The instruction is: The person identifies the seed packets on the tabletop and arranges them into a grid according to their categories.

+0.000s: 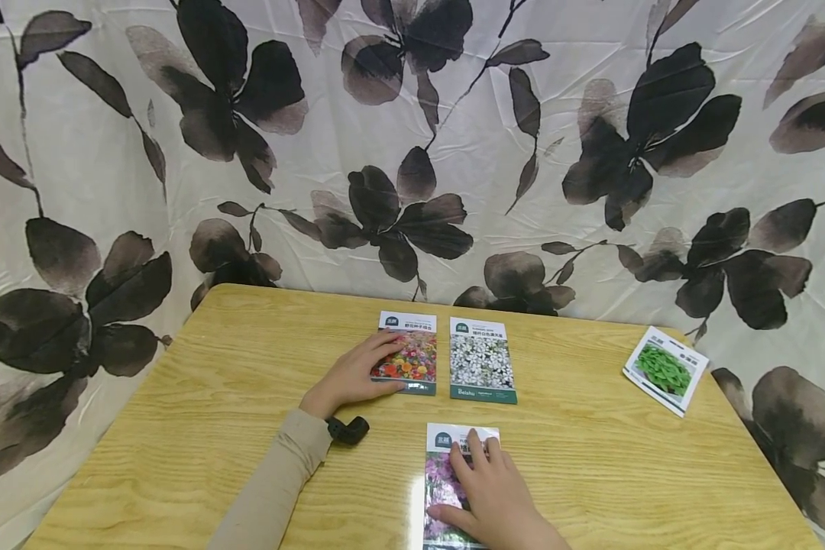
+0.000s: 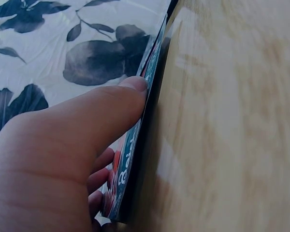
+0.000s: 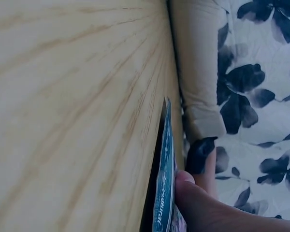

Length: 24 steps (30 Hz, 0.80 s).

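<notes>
My left hand rests on a seed packet with red and orange flowers. Its fingers lie across the packet's face, and the thumb touches near the green lower edge. Nearer to me, my right hand is spread over a seed packet with purple flowers, covering much of its right side. The thumb of that hand lies on the packet's face near the left edge. Just right of the red-flower packet lies a packet with white flowers, untouched by either hand.
A smaller packet with green leaves lies turned at an angle near the table's far right corner. The wooden table ends at the back against a curtain printed with dark flowers. A black band circles the left wrist.
</notes>
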### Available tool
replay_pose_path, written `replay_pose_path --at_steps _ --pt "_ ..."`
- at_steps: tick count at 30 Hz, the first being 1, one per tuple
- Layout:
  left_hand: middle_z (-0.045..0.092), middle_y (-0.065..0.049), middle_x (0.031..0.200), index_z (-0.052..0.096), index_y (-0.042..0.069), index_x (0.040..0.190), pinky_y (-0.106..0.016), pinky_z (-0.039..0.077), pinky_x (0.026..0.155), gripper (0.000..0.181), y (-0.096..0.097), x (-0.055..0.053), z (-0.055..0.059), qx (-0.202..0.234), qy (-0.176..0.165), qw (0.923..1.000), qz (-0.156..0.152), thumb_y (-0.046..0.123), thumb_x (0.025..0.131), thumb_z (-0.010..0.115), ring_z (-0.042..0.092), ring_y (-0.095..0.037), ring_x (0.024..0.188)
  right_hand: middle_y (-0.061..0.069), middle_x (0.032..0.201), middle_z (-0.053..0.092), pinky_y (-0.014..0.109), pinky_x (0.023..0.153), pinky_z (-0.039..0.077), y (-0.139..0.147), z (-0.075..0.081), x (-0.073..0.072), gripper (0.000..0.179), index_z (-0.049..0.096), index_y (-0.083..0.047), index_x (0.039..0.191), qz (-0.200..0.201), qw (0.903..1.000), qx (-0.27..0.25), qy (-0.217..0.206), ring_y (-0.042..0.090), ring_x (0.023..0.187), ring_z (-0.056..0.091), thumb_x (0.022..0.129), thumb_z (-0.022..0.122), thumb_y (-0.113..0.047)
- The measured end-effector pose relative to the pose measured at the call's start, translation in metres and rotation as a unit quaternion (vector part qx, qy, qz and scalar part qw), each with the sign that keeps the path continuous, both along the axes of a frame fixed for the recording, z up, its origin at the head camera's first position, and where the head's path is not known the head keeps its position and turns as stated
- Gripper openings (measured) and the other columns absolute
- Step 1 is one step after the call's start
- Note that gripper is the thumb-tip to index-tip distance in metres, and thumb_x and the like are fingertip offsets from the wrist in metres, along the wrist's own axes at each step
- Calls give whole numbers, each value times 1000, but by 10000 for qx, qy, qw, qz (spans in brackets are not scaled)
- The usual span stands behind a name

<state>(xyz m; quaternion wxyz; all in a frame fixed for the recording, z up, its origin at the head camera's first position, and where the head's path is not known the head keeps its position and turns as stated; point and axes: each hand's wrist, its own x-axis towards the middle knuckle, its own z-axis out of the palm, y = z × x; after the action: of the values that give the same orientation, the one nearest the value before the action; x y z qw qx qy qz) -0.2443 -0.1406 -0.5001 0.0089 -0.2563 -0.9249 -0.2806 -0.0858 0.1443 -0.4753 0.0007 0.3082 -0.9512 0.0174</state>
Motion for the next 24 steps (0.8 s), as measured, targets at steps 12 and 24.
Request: replay_pose_path --at_steps 12,24 --pt "31 -4 160 49 17 148 -54 29 116 80 0 0 0 -14 10 10000 -37 61 85 68 25 -28 148 25 139 49 47 89 50 -9 -1 -2 94 57 -8 139 6 9998 128 141 38 115 50 87 32 -82" --pt "32 -5 160 48 18 149 -55 29 115 80 0 0 -1 26 93 9999 -77 62 85 67 25 -28 148 22 137 51 47 88 51 -20 -1 -3 91 57 -10 138 55 9997 105 214 36 113 50 88 30 -82"
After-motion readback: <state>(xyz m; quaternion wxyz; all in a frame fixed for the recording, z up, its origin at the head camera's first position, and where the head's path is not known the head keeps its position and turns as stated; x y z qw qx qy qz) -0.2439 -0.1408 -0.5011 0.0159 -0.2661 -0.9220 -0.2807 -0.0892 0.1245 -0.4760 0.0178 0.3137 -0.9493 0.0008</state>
